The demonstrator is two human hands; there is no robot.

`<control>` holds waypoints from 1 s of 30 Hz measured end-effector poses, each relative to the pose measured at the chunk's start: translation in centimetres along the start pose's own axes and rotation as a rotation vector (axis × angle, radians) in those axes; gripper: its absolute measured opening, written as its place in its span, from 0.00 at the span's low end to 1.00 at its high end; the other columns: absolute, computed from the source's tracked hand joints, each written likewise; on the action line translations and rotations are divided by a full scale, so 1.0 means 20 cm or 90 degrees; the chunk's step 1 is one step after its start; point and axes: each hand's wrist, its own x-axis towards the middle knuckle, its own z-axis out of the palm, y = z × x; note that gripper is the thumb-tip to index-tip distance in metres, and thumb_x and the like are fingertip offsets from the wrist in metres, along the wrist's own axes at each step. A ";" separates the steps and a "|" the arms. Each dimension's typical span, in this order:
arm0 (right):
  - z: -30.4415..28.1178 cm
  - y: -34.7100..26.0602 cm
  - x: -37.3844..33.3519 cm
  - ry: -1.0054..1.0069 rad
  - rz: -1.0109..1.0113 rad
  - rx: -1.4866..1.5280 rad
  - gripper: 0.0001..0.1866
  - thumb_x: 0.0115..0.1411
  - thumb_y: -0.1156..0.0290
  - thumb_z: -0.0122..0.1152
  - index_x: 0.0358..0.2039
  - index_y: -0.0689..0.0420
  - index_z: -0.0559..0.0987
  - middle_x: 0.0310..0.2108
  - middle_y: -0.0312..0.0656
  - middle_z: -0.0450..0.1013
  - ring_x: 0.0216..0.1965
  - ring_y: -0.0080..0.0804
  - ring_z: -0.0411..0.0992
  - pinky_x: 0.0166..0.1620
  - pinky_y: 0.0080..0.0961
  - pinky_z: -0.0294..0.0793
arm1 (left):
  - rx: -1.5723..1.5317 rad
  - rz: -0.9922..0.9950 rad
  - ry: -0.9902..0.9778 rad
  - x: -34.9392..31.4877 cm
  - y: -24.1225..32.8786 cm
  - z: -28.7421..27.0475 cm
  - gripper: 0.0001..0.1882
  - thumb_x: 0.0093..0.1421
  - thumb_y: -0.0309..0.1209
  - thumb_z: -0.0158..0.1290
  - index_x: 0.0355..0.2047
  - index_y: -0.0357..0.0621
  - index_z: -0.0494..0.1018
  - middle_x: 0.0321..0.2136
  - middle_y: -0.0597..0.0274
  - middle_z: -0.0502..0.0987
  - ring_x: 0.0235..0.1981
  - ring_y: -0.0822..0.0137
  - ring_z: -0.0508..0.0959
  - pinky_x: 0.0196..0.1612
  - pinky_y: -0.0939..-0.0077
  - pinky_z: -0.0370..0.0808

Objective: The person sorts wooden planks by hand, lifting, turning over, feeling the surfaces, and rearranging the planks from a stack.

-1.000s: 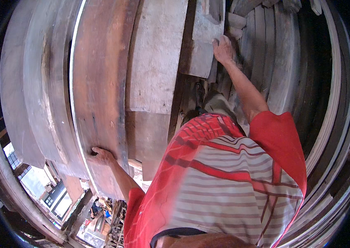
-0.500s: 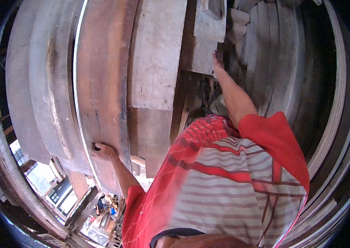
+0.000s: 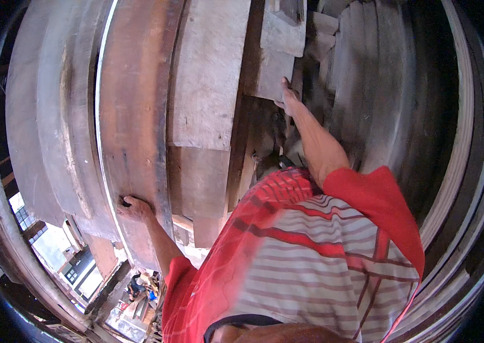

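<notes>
My left hand (image 3: 135,210) rests against the face of a long reddish-brown plank (image 3: 139,103), close to the bright line along its left side. Its thumb and forefinger curve apart, with a dark spot between them. Farther up, my right hand (image 3: 289,97) is at the lower right corner of a short grey board (image 3: 275,71). The thumb lies up along that board, while the other fingers reach about its lower edge, partly hidden. Another pale board (image 3: 283,35) overlaps the grey one above. Between my hands hangs a wide whitish board (image 3: 209,74), with a shorter brown board (image 3: 199,177) below it.
Grey planks (image 3: 53,114) stand on the left, and a stack of dark boards (image 3: 373,86) stands on the right. A long pale beam (image 3: 453,171) curves along the right side. At lower left, an opening shows a person (image 3: 135,286) among scattered wood far below.
The boards have shifted slightly left in view. My right hand has turned at the grey board's corner, its fingers now showing by the lower edge. My left hand stays on the plank.
</notes>
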 end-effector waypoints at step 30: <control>0.50 -1.57 0.15 0.252 -0.454 -0.712 0.51 0.55 0.62 0.66 0.70 0.69 0.47 0.67 0.70 0.53 0.67 0.64 0.57 0.68 0.46 0.60 | -0.105 -0.019 0.012 0.00 -0.03 0.01 0.18 0.65 0.29 0.49 0.53 0.36 0.72 0.50 0.39 0.73 0.54 0.41 0.71 0.59 0.51 0.66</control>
